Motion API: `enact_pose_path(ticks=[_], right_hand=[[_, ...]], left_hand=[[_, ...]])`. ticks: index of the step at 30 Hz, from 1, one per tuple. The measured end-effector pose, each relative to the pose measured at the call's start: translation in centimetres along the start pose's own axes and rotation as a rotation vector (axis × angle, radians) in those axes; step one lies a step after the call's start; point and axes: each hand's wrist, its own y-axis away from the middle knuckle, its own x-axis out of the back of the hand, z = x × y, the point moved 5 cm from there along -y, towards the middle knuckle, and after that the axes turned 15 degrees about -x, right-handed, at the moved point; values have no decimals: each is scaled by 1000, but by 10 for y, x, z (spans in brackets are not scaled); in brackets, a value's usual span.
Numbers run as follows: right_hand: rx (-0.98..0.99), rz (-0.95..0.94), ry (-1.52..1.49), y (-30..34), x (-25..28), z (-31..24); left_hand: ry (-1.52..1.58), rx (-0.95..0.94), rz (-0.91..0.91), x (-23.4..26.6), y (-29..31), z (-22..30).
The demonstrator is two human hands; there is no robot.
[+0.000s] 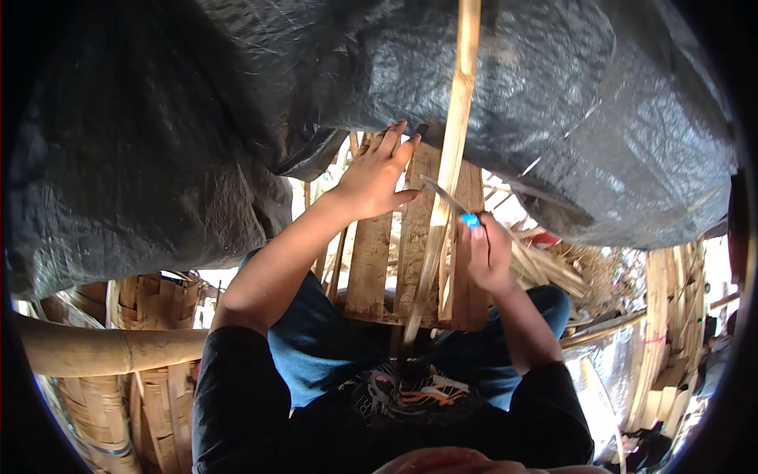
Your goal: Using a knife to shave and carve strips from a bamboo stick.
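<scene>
A long pale bamboo strip (452,142) runs from the top of the view down between my knees, over a wooden plank bench. My right hand (491,251) is closed round the handle of a knife with a blue band. The knife's blade (442,193) points up and left, crossing the strip; whether it cuts in or only lies against it I cannot tell. To the left of the strip, my left hand (377,175) is open with fingers and thumb spread, apart from the strip. Close to its fingertips is a small dark object (422,129), its kind unclear.
Black plastic sheeting (537,95) hangs across the far side and both flanks. The plank bench (367,268) stands between my knees. A thick bamboo pole (118,352) and woven bamboo panels are at the left. Split bamboo pieces (657,332) stand at the right, near scattered shavings (592,265).
</scene>
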Motion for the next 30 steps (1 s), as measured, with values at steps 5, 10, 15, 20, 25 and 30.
enact_pose_path(ticks=[5,10,15,20,25,30], right_hand=[[185,-131,171,14,-40,-57],[220,102,429,-31,-40,-71],[-11,205,330,-27,-18,-95],[62,233,523,-43,-18,-85],[298,172,319,-13,-34,-111],[-156,341,480,-41,-5,-86]], left_hand=[[-248,-108,163,25,5,13],[-371,-185,296,45,22,18],[-308,-157,290,59,30,23],[-70,-233,404,74,41,27],[59,-253,419,74,51,30],[197,-260,461,79,51,36]])
